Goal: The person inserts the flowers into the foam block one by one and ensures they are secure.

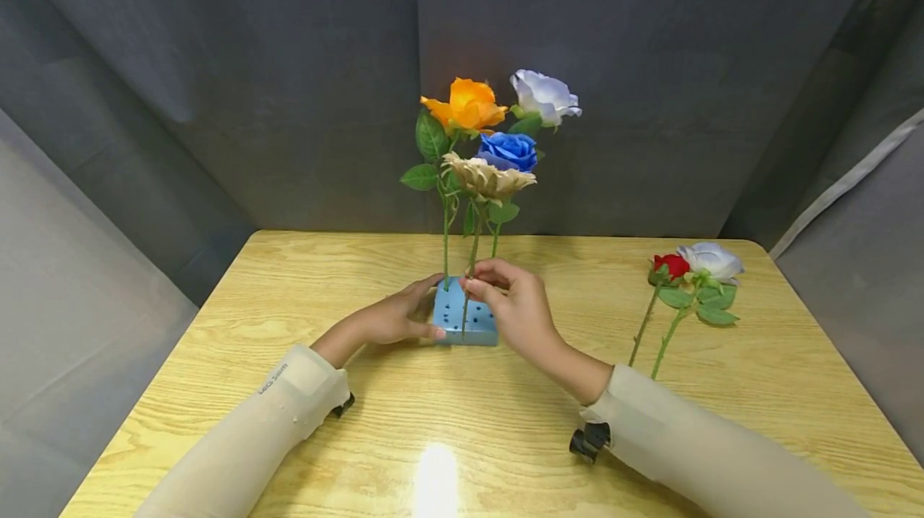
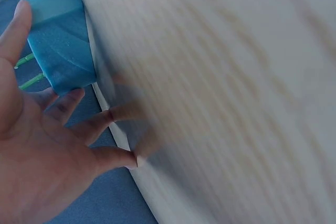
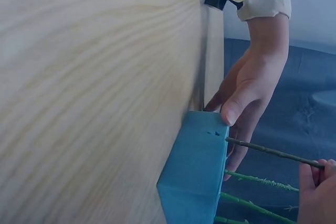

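Observation:
A light blue foam block [image 1: 482, 337] with small holes sits on the table. My left hand [image 1: 393, 319] grips its left end, thumb at the front and fingers behind. With thumb and fingertips, my right hand [image 1: 521, 305] pinches the brown stem of a beige flower [image 1: 492, 181], held upright over the block. In the right wrist view the lower end of that stem [image 3: 273, 152] meets the block's top near the front edge; whether it is inside a hole I cannot tell. An orange flower [image 1: 468, 107], a blue rose [image 1: 509, 151] and a white rose [image 1: 545, 96] stand behind it.
On the right side of the wooden table [image 1: 346, 438] lie a red rose [image 1: 673, 265] and a pale white rose [image 1: 711, 261], their stems partly behind my right forearm. A dark grey curtain [image 1: 310, 101] hangs behind the table's far edge.

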### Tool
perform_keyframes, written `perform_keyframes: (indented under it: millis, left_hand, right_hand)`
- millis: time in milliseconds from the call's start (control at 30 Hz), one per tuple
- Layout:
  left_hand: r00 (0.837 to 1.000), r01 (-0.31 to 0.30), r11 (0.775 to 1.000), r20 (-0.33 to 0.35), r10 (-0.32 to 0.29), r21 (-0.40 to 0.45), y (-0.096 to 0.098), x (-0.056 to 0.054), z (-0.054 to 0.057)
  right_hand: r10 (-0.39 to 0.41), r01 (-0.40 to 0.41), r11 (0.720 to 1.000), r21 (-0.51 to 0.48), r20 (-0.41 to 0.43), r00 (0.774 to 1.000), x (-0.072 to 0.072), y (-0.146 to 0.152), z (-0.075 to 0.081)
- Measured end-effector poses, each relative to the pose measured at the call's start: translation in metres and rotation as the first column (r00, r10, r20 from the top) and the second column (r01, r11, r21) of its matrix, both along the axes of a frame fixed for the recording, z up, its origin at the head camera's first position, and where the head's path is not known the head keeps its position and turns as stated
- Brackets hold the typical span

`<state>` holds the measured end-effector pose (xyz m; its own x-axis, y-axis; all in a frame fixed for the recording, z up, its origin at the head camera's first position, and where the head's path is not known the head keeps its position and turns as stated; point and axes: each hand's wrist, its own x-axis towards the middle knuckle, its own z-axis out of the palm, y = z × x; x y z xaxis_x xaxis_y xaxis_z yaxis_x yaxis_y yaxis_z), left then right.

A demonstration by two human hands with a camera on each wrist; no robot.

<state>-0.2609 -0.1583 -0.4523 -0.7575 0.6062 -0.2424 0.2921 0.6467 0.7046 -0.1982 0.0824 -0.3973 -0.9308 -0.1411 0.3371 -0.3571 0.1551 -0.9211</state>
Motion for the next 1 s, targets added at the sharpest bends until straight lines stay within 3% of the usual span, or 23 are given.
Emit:
perform_keyframes:
  millis: [500, 1000]
  left_hand:
    - [0.999, 0.025, 0.999, 0.021, -0.026, 0.037, -0.001, -0.002, -0.001]
    - [0.999, 0.027, 0.999, 0.036, -0.028, 0.019, -0.002, -0.001, 0.0]
  right_hand:
    - [-0.029, 0.029, 0.998, -0.055, -0.006, 1.0, -0.02, -0.025, -0.003]
    - [-0.07, 0.071, 0.997, 0.033, -0.045, 0.997, -0.023, -0.029, -0.016]
